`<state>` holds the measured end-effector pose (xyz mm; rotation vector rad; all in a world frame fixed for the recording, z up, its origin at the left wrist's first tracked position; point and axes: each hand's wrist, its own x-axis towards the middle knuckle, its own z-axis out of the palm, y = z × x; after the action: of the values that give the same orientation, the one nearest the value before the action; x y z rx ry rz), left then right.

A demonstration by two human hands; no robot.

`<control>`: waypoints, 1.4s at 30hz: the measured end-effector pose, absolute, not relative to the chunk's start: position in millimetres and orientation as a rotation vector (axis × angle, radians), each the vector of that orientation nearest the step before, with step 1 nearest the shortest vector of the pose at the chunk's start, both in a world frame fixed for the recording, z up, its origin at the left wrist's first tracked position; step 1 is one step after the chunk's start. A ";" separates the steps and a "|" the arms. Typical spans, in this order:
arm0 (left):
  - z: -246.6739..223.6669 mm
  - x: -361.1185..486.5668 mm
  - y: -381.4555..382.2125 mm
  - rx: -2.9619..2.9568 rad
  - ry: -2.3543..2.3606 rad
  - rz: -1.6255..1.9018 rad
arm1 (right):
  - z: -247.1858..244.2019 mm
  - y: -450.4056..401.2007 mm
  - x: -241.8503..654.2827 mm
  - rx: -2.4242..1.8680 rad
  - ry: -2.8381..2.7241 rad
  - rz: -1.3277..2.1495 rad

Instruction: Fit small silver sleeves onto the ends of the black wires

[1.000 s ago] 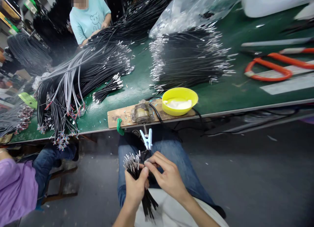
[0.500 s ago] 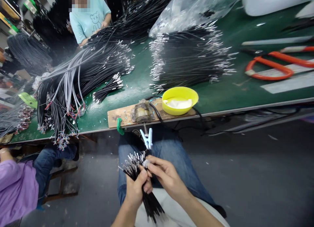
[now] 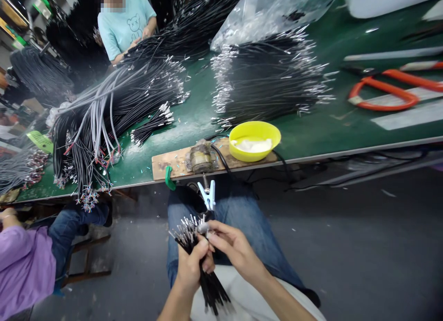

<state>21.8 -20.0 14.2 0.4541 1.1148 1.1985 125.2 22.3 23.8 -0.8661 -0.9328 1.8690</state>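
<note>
In my left hand (image 3: 194, 262) is a bundle of short black cables (image 3: 212, 288), with the fingers wrapped round its middle. The silvery cable ends (image 3: 188, 226) fan out above the fist. My right hand (image 3: 237, 249) is closed in a pinch at the right side of these ends, with pale wrapping on its thumb and index fingertips. What sits between those fingertips is too small to make out. Just beyond the hands, a light blue clothespin (image 3: 207, 196) hangs at the shaft of a small motor (image 3: 201, 158), which is fixed on a wooden board (image 3: 161, 167).
A yellow bowl (image 3: 254, 150) with white material stands on the board's right end. On the green table (image 3: 311, 143) lie a wide stack of black cables (image 3: 266, 81), grey cables (image 3: 104, 104), a small black bundle (image 3: 152, 124) and orange-handled scissors (image 3: 384, 106). Two co-workers sit leftward.
My right index fingertip has shifted slightly left over the cable ends, and the thumb sits a little lower. The left hand keeps its grip on the bundle.
</note>
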 end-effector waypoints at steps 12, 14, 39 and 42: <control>15.2 23.3 -20.0 0.443 1.152 1.179 | 20.6 14.9 115.8 -0.780 -0.628 2.118; 15.7 23.0 -20.6 0.478 1.155 1.172 | 20.7 15.3 114.9 -0.778 -0.570 2.152; 40.1 14.6 -14.0 0.668 1.359 1.114 | 27.8 26.4 133.7 -0.880 -1.122 1.597; 43.9 15.5 -9.9 0.689 1.384 1.138 | 25.8 22.8 130.2 -0.869 -1.091 1.524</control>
<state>15.5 -9.9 43.9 0.6888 1.3839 1.1383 130.2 22.8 25.8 -0.8686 -1.0909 1.5238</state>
